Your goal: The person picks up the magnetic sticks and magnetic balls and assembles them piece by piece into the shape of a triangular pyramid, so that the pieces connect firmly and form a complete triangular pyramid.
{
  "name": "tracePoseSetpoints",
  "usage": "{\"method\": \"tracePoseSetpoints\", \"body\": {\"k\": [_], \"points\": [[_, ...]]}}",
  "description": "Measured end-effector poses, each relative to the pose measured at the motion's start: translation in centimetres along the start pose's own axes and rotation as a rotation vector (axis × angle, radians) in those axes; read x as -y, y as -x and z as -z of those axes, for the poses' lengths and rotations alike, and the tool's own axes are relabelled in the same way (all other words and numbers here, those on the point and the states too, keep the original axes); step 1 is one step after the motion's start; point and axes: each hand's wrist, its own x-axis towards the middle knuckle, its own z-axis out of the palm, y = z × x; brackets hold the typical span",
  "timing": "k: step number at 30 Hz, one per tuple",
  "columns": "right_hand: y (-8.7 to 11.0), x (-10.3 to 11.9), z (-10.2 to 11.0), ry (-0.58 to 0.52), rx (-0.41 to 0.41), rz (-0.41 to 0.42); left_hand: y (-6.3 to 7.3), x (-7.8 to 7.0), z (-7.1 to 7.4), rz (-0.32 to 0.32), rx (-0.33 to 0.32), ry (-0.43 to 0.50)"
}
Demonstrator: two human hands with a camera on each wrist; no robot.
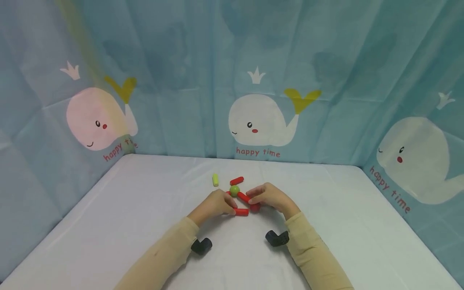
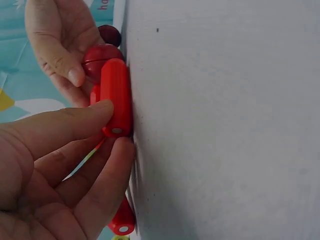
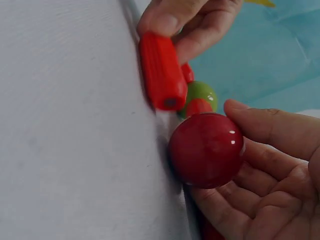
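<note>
My left hand (image 1: 217,202) pinches a red rod (image 1: 242,212) low over the white table, thumb on its side; the left wrist view shows a small metal disc in its end (image 2: 116,131). My right hand (image 1: 272,197) holds a glossy red ball (image 3: 207,150) between thumb and fingers. A second red rod (image 1: 243,197) runs from this ball to a green ball (image 1: 234,190). Another red rod, partly hidden by my left hand, touches the green ball's left side. The held rod's free end points toward the red ball, with a small gap in the right wrist view.
Behind the green ball lie a loose red rod (image 1: 237,181) and a yellow-green rod (image 1: 215,180). A dark red ball (image 2: 110,35) shows beyond my right hand in the left wrist view. A blue curtain (image 1: 203,121) with printed whales hangs around the white table (image 1: 163,173).
</note>
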Motion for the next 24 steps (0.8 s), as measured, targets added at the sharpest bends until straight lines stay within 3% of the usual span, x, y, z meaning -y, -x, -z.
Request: {"method": "tracePoseSetpoints", "body": {"k": [7,15,24], "points": [[1.2,0.4,0.0,0.09,-0.022,-0.039,0.9,0.4,0.4,0.023,0.014,-0.005],[2.3,0.8,0.2,0.219,-0.073,-0.073,0.9,0.5,0.3,0.026,-0.003,0.024],[2.4,0.6,0.2,0.195,-0.079,-0.045,1.0,0.5,0.3,-0.015,-0.008,0.047]]}}
